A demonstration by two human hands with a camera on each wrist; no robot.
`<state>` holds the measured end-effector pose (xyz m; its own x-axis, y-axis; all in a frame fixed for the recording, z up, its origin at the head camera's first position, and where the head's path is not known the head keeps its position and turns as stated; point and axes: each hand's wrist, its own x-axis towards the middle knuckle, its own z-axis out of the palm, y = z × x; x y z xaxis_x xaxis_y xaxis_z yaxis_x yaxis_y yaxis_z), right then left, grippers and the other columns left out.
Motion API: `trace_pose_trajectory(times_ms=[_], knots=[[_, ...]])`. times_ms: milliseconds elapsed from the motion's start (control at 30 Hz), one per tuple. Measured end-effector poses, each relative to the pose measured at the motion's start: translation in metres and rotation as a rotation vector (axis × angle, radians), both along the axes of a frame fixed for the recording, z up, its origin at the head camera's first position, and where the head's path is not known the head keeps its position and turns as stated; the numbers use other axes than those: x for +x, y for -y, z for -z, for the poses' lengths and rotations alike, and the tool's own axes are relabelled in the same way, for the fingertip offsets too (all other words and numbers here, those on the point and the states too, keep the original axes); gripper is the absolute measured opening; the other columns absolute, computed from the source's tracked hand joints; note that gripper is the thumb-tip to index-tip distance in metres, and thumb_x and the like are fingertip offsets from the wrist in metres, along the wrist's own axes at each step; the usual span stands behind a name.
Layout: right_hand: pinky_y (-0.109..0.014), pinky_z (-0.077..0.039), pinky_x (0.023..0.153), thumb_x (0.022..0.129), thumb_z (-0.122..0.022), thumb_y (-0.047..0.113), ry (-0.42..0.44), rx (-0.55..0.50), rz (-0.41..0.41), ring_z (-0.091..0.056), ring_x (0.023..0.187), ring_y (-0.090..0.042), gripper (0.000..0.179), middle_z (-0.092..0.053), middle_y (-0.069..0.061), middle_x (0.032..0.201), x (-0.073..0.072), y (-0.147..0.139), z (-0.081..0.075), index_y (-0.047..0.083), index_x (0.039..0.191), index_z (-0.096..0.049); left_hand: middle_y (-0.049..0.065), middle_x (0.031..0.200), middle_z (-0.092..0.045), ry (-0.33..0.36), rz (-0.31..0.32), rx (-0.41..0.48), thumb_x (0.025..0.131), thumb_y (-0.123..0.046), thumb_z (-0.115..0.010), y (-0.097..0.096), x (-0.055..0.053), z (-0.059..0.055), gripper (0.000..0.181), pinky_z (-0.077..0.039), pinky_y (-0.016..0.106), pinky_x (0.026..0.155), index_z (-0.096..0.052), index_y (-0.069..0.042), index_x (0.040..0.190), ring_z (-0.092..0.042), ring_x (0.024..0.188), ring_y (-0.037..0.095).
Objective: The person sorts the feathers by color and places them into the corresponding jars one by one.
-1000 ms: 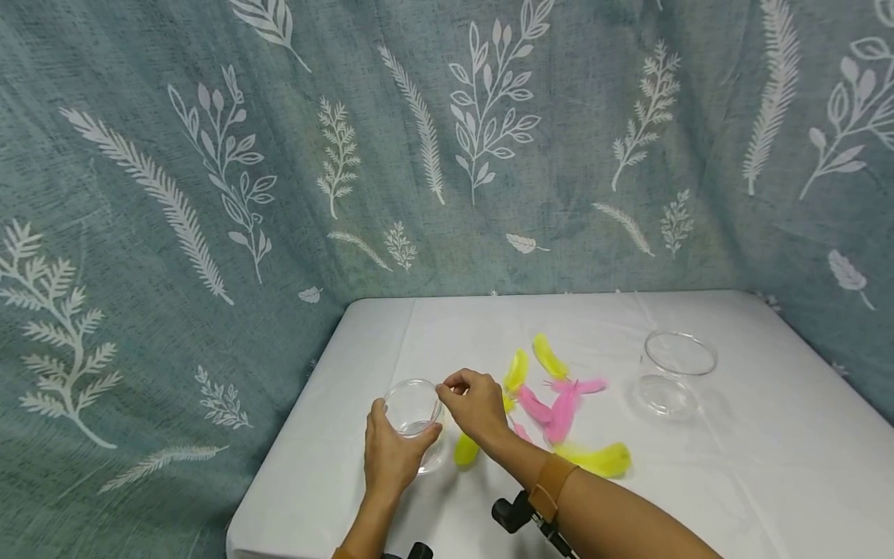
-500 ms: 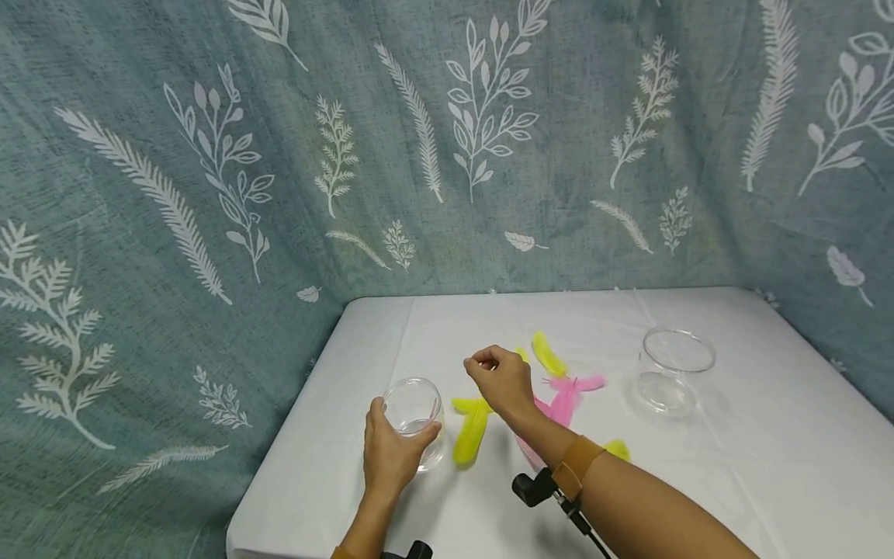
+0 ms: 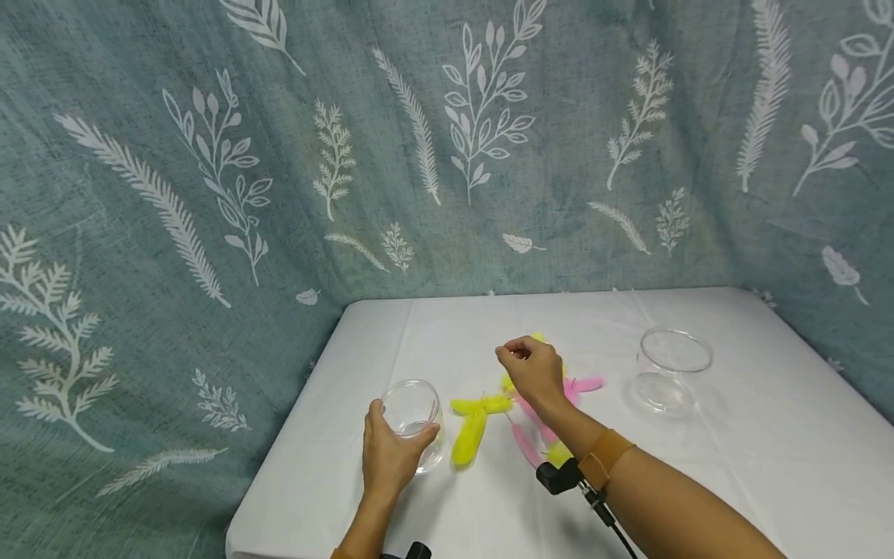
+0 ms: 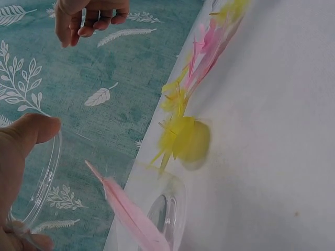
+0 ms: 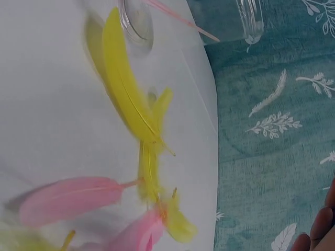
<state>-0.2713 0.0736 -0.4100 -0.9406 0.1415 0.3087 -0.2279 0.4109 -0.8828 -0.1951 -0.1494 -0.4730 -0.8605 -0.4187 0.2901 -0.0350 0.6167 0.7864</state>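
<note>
My left hand (image 3: 394, 458) grips a clear round container (image 3: 412, 407) at the left of the table, thumb and fingers around its upper part. Inside it leans a pink feather (image 4: 133, 214), plain in the left wrist view. My right hand (image 3: 536, 373) is raised over the pile of feathers, fingers loosely bent; the left wrist view shows nothing between them. Below and beside it lie yellow feathers (image 3: 469, 439) and pink feathers (image 3: 525, 444), partly hidden by the hand and forearm. In the right wrist view a large yellow feather (image 5: 125, 83) lies near a pink feather (image 5: 73, 200).
A second clear container (image 3: 673, 371) stands upright at the right of the white-covered table (image 3: 768, 435). Behind the table hangs a green curtain (image 3: 447, 233) with white leaf prints. A black wrist camera (image 3: 559, 475) sits under the right forearm.
My right hand has moved away from the container's rim, rightward and up, to above the feathers. The left hand and its container have stayed in place.
</note>
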Motion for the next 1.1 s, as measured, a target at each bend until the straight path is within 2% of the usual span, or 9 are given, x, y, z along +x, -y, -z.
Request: trace_pose_trajectory(times_ms=[300, 533, 733, 1100], knots=[[-0.035, -0.045, 0.058, 0.089, -0.067, 0.029, -0.005, 0.007, 0.04, -0.054, 0.064, -0.022, 0.021, -0.06, -0.005, 0.077, -0.007, -0.022, -0.004, 0.008, 0.092, -0.071, 0.018, 0.128, -0.049, 0.01, 0.008, -0.008, 0.06, -0.044, -0.089, 0.001, 0.0, 0.002, 0.101, -0.042, 0.056, 0.091, -0.037, -0.005, 0.138, -0.051, 0.113, 0.038], [-0.034, -0.046, 0.059, 0.089, -0.067, 0.028, -0.014, 0.009, 0.115, -0.055, 0.065, -0.022, 0.022, -0.062, -0.007, 0.077, -0.018, -0.048, -0.009, 0.006, 0.092, -0.071, 0.018, 0.128, -0.049, 0.016, 0.002, -0.005, 0.06, -0.043, -0.09, 0.0, 0.0, 0.0, 0.1, -0.043, 0.056, 0.09, -0.037, -0.006, 0.137, -0.052, 0.112, 0.038], [-0.034, -0.046, 0.063, 0.09, -0.066, 0.031, 0.03, 0.0, 0.186, -0.056, 0.071, -0.023, 0.026, -0.064, -0.009, 0.082, -0.025, -0.071, -0.009, 0.005, 0.095, -0.07, 0.019, 0.13, -0.048, 0.028, -0.003, -0.001, 0.061, -0.042, -0.09, -0.001, 0.001, -0.001, 0.102, -0.042, 0.057, 0.092, -0.036, -0.005, 0.139, -0.051, 0.114, 0.039], [-0.033, -0.046, 0.066, 0.092, -0.061, 0.036, 0.132, 0.011, 0.285, -0.056, 0.078, -0.023, 0.035, -0.064, -0.012, 0.092, -0.029, -0.106, 0.005, 0.003, 0.103, -0.068, 0.018, 0.129, -0.048, 0.021, 0.004, 0.004, 0.061, -0.043, -0.09, 0.0, 0.001, -0.001, 0.101, -0.042, 0.057, 0.091, -0.036, -0.005, 0.138, -0.051, 0.114, 0.039]])
